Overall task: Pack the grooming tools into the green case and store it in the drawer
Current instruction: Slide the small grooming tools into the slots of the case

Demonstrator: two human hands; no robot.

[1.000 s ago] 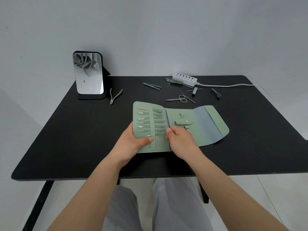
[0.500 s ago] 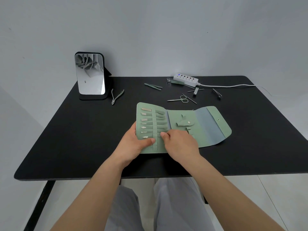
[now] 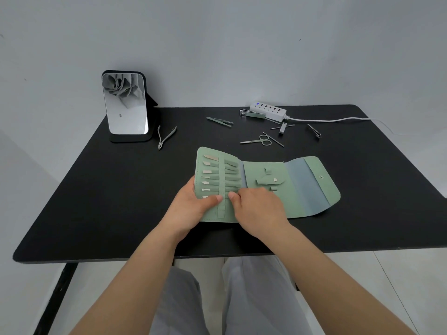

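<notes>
The green case lies unfolded on the black table, near the front edge. Its left panel holds a row of several metal tools tucked under a strap. My left hand grips the case's left edge, thumb on top. My right hand rests on the case's middle, thumb and fingers pinched at the handle end of the lowest tool, which is mostly hidden. Loose tools lie behind the case: a cuticle nipper, tweezers, scissors, a large clipper and two smaller clippers.
A standing mirror is at the back left. A white power strip with its cable running right sits at the back edge by the wall. A thin pick lies beside the scissors. No drawer is in view.
My right hand has slid left across the case, so its thumb is now close to my left thumb. The case has shifted slightly with the hands.
</notes>
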